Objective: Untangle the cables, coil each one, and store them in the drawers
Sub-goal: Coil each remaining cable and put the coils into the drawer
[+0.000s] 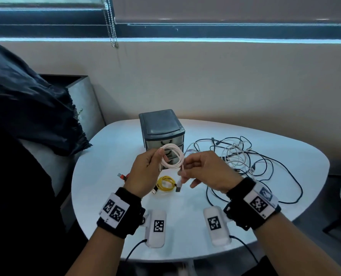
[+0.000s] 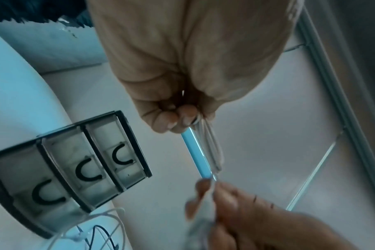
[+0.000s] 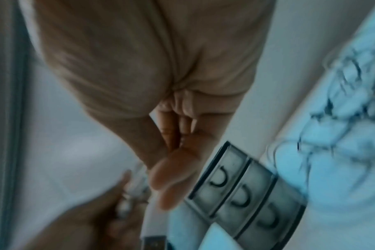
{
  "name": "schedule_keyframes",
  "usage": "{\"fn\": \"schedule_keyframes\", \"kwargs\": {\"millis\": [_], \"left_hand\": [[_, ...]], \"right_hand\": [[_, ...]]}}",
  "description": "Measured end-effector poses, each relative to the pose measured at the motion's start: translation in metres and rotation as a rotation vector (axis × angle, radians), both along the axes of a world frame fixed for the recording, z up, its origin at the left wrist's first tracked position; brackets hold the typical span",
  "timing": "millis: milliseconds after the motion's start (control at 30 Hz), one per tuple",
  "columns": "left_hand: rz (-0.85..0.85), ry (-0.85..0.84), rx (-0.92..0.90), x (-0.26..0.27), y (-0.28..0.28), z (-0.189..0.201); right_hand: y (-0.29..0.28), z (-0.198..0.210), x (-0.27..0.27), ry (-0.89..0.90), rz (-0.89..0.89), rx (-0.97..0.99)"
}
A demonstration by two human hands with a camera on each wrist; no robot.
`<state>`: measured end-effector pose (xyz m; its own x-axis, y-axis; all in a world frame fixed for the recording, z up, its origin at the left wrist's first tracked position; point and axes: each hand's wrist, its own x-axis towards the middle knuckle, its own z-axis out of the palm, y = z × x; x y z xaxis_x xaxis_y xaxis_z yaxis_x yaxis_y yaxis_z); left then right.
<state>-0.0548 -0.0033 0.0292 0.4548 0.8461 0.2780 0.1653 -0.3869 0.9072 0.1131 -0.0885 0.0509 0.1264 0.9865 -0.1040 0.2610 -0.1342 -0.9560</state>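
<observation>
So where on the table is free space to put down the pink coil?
Bare top lies left of the drawer unit, toward the table edge, and between the yellow coil and the near edge. Right of the drawers is crowded with tangled cables.

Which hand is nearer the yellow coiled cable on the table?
Right. The right hand hangs just above and right of the yellow cable, pinching the white cable tail; the left hand holds that coil farther left.

No readable text; only black-and-white square code markers on wrist bands (image 1: 116,212) and white camera units (image 1: 156,228).
</observation>
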Motion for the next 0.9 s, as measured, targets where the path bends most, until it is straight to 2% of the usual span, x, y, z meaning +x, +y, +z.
{"fn": "schedule_keyframes", "kwargs": {"millis": [67,100,133,233,300,367,433,467,500,600,700,767,900], "left_hand": [[0.020,-0.029,-0.028,-0.001,0.003,-0.004],[0.017,-0.044,-0.053,-0.001,0.004,-0.005],[0.009,-0.056,-0.082,-0.001,0.005,-0.006],[-0.019,-0.073,-0.143,0.000,0.004,-0.012],[-0.034,-0.096,-0.174,0.001,0.003,-0.016],[-0.055,-0.128,-0.225,-0.001,0.003,-0.018],[-0.072,-0.143,-0.267,-0.004,0.004,-0.019],[-0.073,-0.136,-0.277,-0.005,0.005,-0.019],[-0.075,-0.126,-0.282,-0.005,0.006,-0.019],[-0.105,-0.117,-0.293,-0.005,0.010,-0.021],[-0.122,-0.149,-0.330,-0.004,0.013,-0.023],[-0.111,-0.160,-0.355,-0.003,0.014,-0.026],[-0.134,-0.229,-0.446,-0.001,0.013,-0.032]], "right_hand": [[0.003,-0.008,-0.001,-0.268,0.011,-0.033],[0.005,-0.012,-0.002,-0.329,0.026,-0.052],[0.005,-0.016,-0.004,-0.293,0.034,-0.071],[0.006,-0.025,-0.010,0.013,0.055,-0.099],[0.007,-0.028,-0.013,0.123,0.071,-0.072],[0.010,-0.033,-0.016,0.137,-0.072,-0.005],[0.017,-0.040,-0.013,-0.022,-0.336,0.061],[0.020,-0.044,-0.011,-0.107,-0.406,0.082],[0.021,-0.047,-0.010,-0.153,-0.387,0.093],[0.021,-0.051,-0.014,-0.150,-0.124,0.106],[0.024,-0.056,-0.012,-0.186,-0.121,0.123],[0.029,-0.055,-0.008,-0.041,-0.189,0.096],[0.032,-0.044,-0.012,0.654,-0.180,0.017]]}}
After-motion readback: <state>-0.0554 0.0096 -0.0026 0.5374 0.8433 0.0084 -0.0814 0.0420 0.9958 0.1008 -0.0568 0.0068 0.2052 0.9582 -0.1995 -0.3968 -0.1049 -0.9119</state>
